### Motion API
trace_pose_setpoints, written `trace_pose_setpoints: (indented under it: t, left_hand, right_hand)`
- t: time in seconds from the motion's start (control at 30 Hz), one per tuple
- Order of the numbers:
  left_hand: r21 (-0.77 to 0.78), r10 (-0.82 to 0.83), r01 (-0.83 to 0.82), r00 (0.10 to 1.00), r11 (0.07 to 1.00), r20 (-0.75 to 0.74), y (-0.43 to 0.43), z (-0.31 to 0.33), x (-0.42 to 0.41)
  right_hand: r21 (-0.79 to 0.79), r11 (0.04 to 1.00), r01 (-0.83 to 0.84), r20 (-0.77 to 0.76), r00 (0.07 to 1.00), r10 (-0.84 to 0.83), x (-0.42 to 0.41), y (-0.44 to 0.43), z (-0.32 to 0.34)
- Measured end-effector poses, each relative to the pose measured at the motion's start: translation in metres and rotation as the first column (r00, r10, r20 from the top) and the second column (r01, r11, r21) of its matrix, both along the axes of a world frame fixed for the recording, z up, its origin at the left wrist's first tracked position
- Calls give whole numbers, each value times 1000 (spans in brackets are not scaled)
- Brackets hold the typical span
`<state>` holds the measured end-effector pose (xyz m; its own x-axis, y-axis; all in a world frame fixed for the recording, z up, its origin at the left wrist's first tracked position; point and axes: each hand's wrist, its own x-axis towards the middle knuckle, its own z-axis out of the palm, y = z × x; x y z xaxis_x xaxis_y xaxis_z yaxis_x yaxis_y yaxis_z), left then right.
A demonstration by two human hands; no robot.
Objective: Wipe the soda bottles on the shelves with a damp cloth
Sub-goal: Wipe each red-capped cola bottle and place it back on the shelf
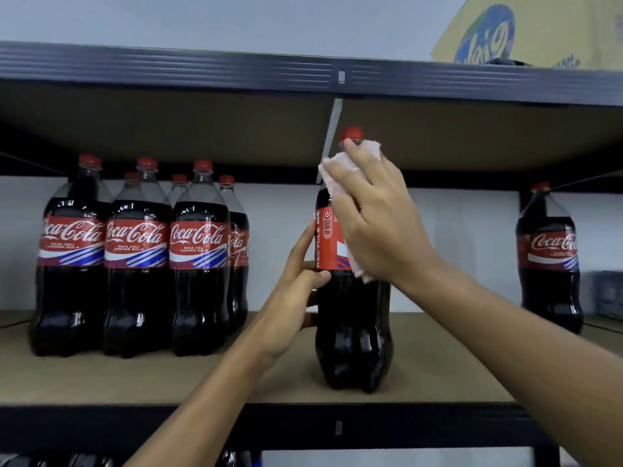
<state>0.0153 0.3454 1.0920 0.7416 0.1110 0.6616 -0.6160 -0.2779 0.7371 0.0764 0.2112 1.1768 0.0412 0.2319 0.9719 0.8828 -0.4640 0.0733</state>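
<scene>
On my left, a cluster of red-capped dark cola bottles [135, 257] stands on the brown board shelf [236, 375]. My left hand [296, 288] grips the middle cola bottle [350, 325] at its label; my right hand [374, 224] clasps a pale pink cloth [337, 163] round its shoulder. A lone cola bottle [549, 264] stands far right.

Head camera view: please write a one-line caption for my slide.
The right hand wraps a pink cloth round a cola bottle while the left hand grips it on the shelf.
</scene>
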Motion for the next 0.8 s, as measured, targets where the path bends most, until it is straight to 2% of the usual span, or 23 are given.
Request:
trace_pose_setpoints:
  t: [0.1, 0.23, 0.3, 0.37, 0.43, 0.53, 0.6, 0.7, 0.8]
  left_hand:
    - [7, -32, 31, 999, 999, 33, 1, -2, 1]
    - [26, -45, 45, 999, 999, 28, 1, -3, 0]
    - [34, -46, 45, 998, 998, 39, 0, -3, -1]
    - [34, -43, 41, 998, 999, 47, -1, -3, 0]
    - [26, -36, 34, 998, 999, 48, -2, -3, 0]
    - [26, -20, 19, 999, 999, 46, -1, -3, 1]
    - [12, -17, 17, 999, 1000, 47, 0, -4, 2]
    - [3, -23, 22, 998, 1000, 57, -1, -5, 1]
    - [-3, -33, 34, 998, 999, 53, -2, -5, 1]
  right_hand:
    - [-34, 999, 25, 39, 999, -24, -4, -5, -53]
    - [-113, 993, 37, -57, 997, -44, -10, -18, -119]
    - [-105, 985, 136, -29, 990, -140, -9, -22, -113]
    - [-17, 962, 273, 45, 961, -272, -8, -19, -81]
    - [80, 941, 328, 47, 942, -332, -6, -15, -36]
    - [17, 979, 206, -2, 979, -206, 1, -4, 12]
    - [-9, 996, 83, 30, 996, -83, 4, 1, 9]
    - [7, 1000, -6, -14, 1000, 6, -2, -7, -39]
    - [-72, 993, -93, -114, 990, 85, -11, -19, -109]
